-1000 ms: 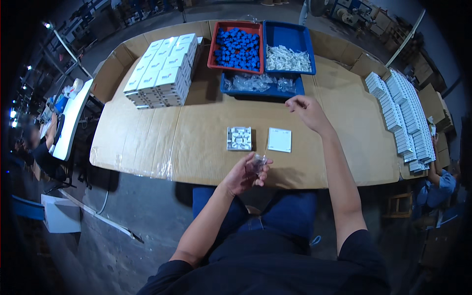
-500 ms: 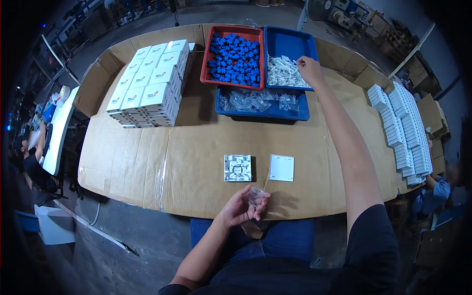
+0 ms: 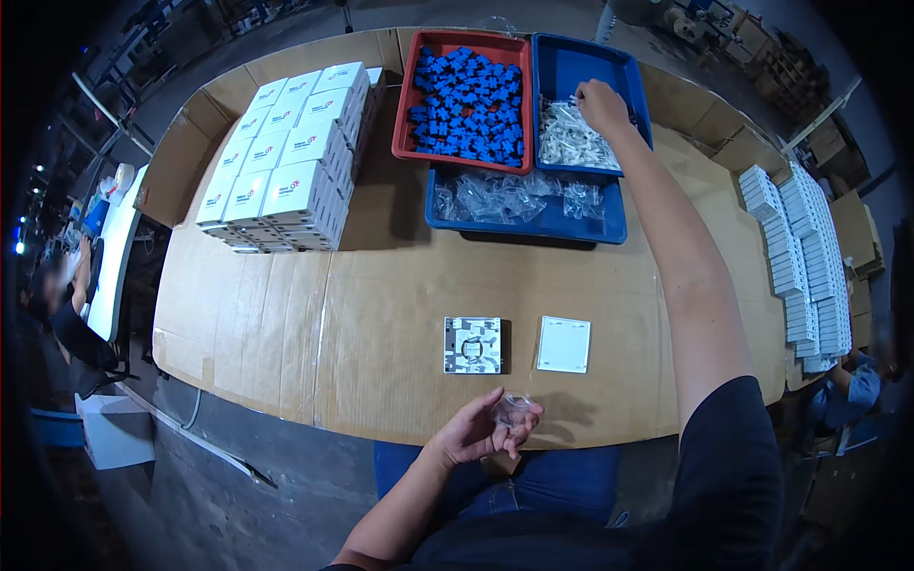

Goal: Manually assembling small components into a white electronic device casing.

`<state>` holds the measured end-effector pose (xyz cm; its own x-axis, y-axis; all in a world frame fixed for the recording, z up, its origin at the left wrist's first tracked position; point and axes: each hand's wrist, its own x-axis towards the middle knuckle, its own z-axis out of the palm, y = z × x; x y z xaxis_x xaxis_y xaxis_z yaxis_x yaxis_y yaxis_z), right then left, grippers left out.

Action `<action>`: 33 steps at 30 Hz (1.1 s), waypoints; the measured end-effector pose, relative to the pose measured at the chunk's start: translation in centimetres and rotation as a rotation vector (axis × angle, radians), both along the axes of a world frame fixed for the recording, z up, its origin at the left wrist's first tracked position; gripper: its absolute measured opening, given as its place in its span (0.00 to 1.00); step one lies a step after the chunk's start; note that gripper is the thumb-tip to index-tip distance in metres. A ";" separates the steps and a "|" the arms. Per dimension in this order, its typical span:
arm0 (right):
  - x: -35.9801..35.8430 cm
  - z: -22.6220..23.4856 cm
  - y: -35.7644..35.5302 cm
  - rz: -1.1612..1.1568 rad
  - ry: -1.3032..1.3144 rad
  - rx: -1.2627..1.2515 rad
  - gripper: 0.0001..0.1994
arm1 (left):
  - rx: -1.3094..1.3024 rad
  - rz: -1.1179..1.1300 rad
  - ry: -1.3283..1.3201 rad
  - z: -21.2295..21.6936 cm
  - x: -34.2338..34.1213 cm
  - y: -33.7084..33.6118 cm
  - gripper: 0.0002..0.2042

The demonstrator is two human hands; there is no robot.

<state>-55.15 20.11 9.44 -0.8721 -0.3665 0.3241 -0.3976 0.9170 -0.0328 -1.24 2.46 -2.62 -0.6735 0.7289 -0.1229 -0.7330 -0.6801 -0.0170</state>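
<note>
Right hand [image 3: 603, 103] pinches white parts [image 3: 571, 143] inside the blue tray [image 3: 590, 67], rim just beyond the fingers; left hand [image 3: 486, 428] grips a clear bag [image 3: 512, 409].

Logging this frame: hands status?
Left hand holds small clear plastic bag. Right hand reaching into blue tray of white parts. Nothing in the way.

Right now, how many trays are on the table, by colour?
Red tray: 1
Blue trays: 2, the upper right one that the right hand reaches into, and the long front one
Total: 3
</note>
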 end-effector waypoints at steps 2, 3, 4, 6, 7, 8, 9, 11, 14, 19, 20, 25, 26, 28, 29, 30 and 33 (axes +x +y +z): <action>0.2 -0.1 0.0 -0.033 0.001 -0.008 0.07 | -0.005 -0.003 0.004 0.0 0.0 0.0 0.35; 0.3 0.0 0.0 -0.035 0.001 -0.008 0.07 | -0.010 -0.006 0.011 0.0 0.0 0.0 0.35; 0.3 -0.1 0.0 -0.032 0.032 -0.008 0.06 | -0.009 -0.009 0.011 0.0 0.0 0.0 0.35; 0.6 0.2 0.6 -0.035 0.066 -0.005 0.06 | -0.028 -0.010 0.000 0.2 0.0 0.1 0.35; 1.2 0.4 0.7 0.020 0.115 -0.120 0.05 | -0.030 -0.008 0.000 0.2 0.1 0.1 0.35; 1.9 0.7 0.8 0.074 0.165 -0.234 0.05 | -0.027 -0.002 -0.008 0.1 0.1 0.2 0.35; 2.6 1.1 1.0 0.073 0.169 -0.234 0.05 | -0.023 0.002 -0.014 0.2 0.0 0.2 0.34; 4.5 2.4 1.3 0.179 0.273 -0.434 0.06 | -0.036 0.011 0.013 0.1 -0.1 0.3 0.34; 9.2 4.7 1.1 0.280 0.374 -0.581 0.06 | -0.043 0.024 0.071 -0.7 -0.1 0.2 0.35; 20.2 8.5 1.5 0.265 0.012 -1.051 0.08 | -0.060 0.056 0.092 -0.9 0.1 0.4 0.36; 22.6 9.1 2.0 0.294 -0.146 -1.224 0.09 | -0.059 0.048 0.104 -0.9 0.1 0.5 0.36; 34.8 13.1 2.5 0.557 -0.433 -1.587 0.14 | -0.051 0.062 0.111 -1.1 1.0 0.6 0.35; 36.0 13.3 2.7 0.576 -0.446 -1.607 0.15 | -0.034 0.061 0.107 -0.9 1.2 0.6 0.34; 37.3 13.2 3.6 0.579 -0.448 -1.558 0.15 | -0.060 0.060 0.118 -0.6 1.5 0.7 0.34; 37.8 13.0 3.9 0.587 -0.461 -1.509 0.15 | -0.087 0.068 0.126 -0.5 1.5 0.7 0.34; 38.2 12.8 4.1 0.579 -0.470 -1.506 0.14 | -0.091 0.064 0.122 -0.7 1.6 0.8 0.34; 39.0 10.5 4.6 0.535 -0.484 -1.443 0.14 | -0.149 0.065 0.086 -0.6 1.5 0.6 0.33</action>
<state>-16.14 24.66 19.89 -0.8688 -0.2959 0.3971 -0.3421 -0.2213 -0.9132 0.28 3.11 -3.18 -0.7310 0.6618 -0.1661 -0.6820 -0.7162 0.1481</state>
